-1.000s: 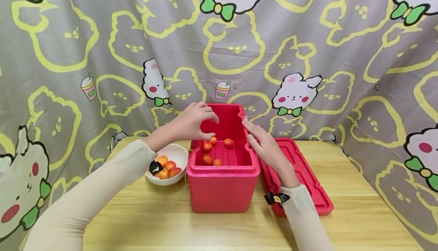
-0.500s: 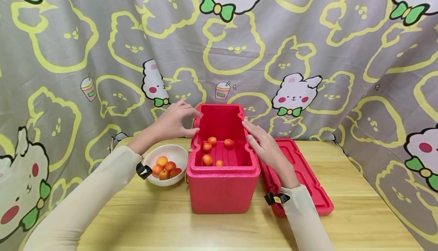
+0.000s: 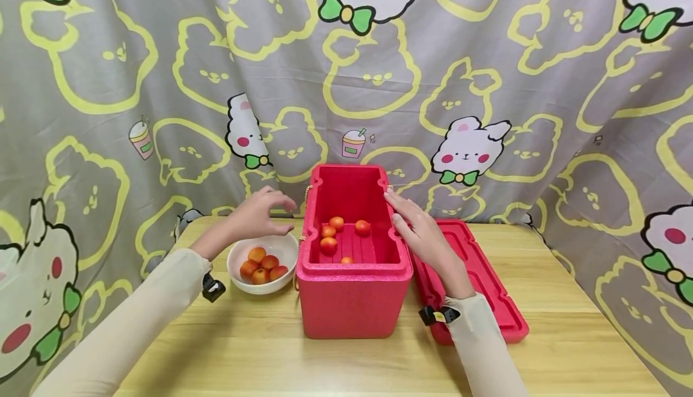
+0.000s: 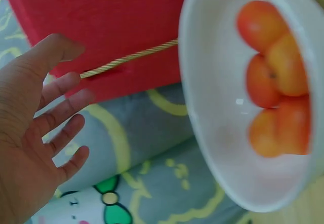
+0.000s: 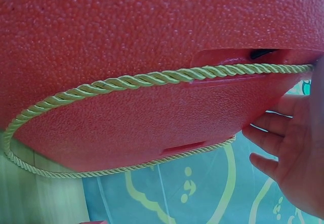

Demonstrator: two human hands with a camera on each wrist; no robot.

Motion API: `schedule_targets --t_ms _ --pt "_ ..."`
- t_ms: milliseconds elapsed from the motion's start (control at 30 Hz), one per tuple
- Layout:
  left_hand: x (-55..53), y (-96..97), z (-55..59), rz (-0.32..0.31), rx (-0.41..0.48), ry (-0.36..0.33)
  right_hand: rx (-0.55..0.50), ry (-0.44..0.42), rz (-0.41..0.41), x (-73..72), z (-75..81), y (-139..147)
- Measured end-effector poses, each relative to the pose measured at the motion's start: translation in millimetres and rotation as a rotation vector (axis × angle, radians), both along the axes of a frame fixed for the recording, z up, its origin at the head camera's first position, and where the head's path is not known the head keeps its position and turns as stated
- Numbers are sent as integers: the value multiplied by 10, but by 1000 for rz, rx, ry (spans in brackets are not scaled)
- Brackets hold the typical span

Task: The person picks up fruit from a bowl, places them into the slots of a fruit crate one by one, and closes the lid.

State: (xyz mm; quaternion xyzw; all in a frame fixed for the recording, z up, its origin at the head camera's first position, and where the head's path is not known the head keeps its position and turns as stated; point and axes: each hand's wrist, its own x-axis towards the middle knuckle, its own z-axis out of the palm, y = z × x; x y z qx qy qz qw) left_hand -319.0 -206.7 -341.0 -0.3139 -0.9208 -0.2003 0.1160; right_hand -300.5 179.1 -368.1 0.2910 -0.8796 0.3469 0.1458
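On the wood-grain surface [image 3: 352, 367], the pebbly red box [image 3: 354, 307] partly hides the nearest of the orange fruits [image 3: 328, 245] inside it. More lie in the glossy white bowl [image 3: 285, 246] just beside. Above it, the left hand [image 3: 258, 216] holds nothing, thumb and fingers apart; the right hand [image 3: 421, 230], cropped in its wrist view, rests almost straight-fingered along the box's edge.

Orange-red fruits [image 3: 328, 245] lie in a white bowl [image 3: 286, 250] and red box [image 3: 354, 307].
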Motion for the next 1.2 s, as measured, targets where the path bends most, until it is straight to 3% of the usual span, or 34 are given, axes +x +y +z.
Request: schedule_targets --t_ms 300,467,667,1000,1200 --pt "62 -130 -337 -14 -89 -173 -9 -10 7 9 -6 5" --pt "97 -167 -443 -39 -105 -270 -8 -7 11 10 -15 12" --pt "126 -166 -540 -66 -154 -326 -10 -4 8 3 -17 16" --pt "120 -160 -637 -34 -208 -323 -15 -1 2 7 -22 6" --pt "68 -160 -689 -43 -197 -233 -15 4 0 2 -19 8"
